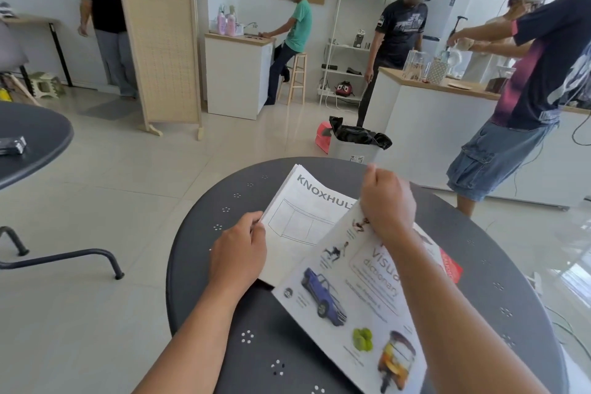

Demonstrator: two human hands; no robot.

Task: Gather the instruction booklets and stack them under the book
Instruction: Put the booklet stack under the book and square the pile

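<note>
A stack of white instruction booklets [303, 214], the top one printed KNOXHULT, lies on the round black table [287, 329]. My left hand [238, 253] grips the stack's left edge. A large visual dictionary book [361, 307] with a blue car and fruit on its cover is tilted up above the booklets' right part. My right hand [387, 201] grips the book's far edge and holds it raised. The book's red back cover [452, 269] shows past my right forearm.
Several people wearing headsets stand or sit around the room. One stands close at the right beside a white counter [422, 125]. A bin with a black bag [355, 141] stands just beyond the table. A second dark table [35, 137] is at the left.
</note>
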